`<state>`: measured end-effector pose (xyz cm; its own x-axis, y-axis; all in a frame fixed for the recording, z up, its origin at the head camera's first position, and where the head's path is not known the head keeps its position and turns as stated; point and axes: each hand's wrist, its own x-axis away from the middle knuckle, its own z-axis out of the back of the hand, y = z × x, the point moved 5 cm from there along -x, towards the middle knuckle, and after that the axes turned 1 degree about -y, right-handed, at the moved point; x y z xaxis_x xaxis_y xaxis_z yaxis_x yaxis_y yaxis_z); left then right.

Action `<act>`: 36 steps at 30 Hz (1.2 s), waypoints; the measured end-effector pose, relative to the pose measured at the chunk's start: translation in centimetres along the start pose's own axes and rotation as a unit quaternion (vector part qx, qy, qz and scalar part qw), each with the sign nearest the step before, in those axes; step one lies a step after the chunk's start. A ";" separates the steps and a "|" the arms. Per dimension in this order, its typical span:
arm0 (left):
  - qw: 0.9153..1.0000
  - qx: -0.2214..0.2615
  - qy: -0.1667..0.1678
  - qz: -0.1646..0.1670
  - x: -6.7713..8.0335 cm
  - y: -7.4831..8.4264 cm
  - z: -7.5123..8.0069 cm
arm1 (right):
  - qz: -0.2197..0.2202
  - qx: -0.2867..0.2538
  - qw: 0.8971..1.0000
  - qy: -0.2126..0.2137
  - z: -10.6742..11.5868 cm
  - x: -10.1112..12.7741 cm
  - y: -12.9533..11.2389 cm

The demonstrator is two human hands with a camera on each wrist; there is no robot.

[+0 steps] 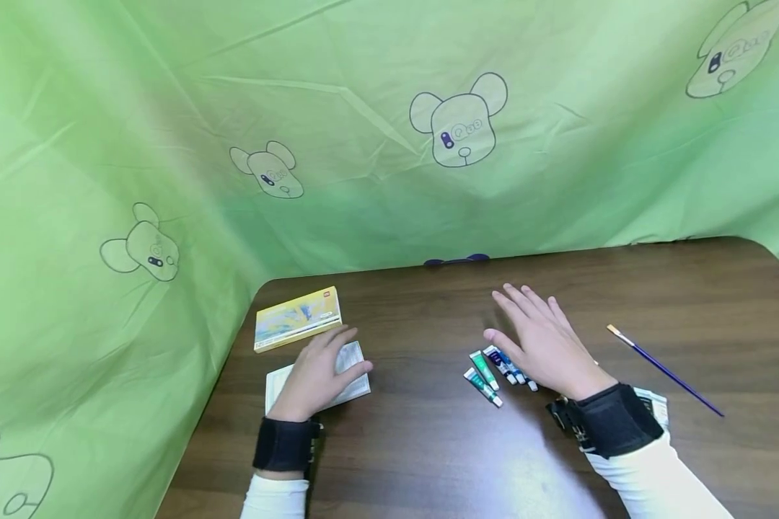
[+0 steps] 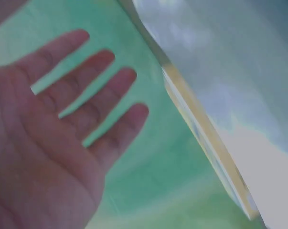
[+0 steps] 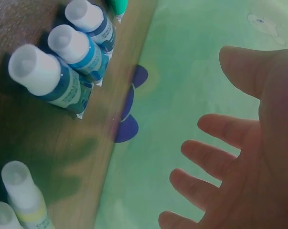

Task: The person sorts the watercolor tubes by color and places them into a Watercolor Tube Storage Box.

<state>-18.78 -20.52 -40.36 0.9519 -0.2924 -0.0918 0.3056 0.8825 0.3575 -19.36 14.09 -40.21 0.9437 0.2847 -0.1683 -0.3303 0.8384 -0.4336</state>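
we hold our left hand (image 1: 318, 371) released, fingers extended, over the white tray (image 1: 352, 376), near the yellow paint box (image 1: 297, 317). our right hand (image 1: 548, 342), also released with fingers spread, is over the blue paint tubes (image 1: 500, 365); two green paint tubes (image 1: 483, 370) lie just beside them on the surface (image 1: 415, 324).

From my end I see a green cloth (image 1: 363, 65) printed with dark-outlined animal heads and navy patches, behind a brown counter (image 1: 415, 425) streaked with wood grain. The paint tubes (image 1: 484, 370) show me a bright green, a deeper green and several blues down to navy, all white-capped, while another tube (image 3: 31, 205) wears a yellow band. I also make out a brush (image 1: 670, 375) with a blue-violet handle, a yellow box (image 1: 297, 319) with blue artwork, black wristbands (image 1: 282, 445) and white sleeves (image 1: 274, 499).
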 end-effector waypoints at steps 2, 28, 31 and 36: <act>1.000 0.008 -0.020 0.013 0.5 -1.5 0.4 | -0.003 0.001 1.000 -0.001 0.1 0.0 0.1; 0.994 -0.018 -0.096 0.046 6.8 -11.7 2.7 | -0.010 0.010 1.000 -0.025 5.6 4.8 6.5; 0.994 -0.017 -0.095 0.047 6.8 -11.9 2.8 | -0.001 0.022 1.000 -0.011 6.3 6.0 7.8; 0.993 -0.023 -0.099 0.059 7.4 -12.6 3.1 | 0.021 0.061 0.998 -0.002 6.5 7.7 9.6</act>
<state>-15.70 -34.95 -42.68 0.9594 -0.2483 0.1339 0.1971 0.9296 0.3115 -15.15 27.37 -39.88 0.9291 0.3232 -0.1798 -0.3656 0.8761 -0.3144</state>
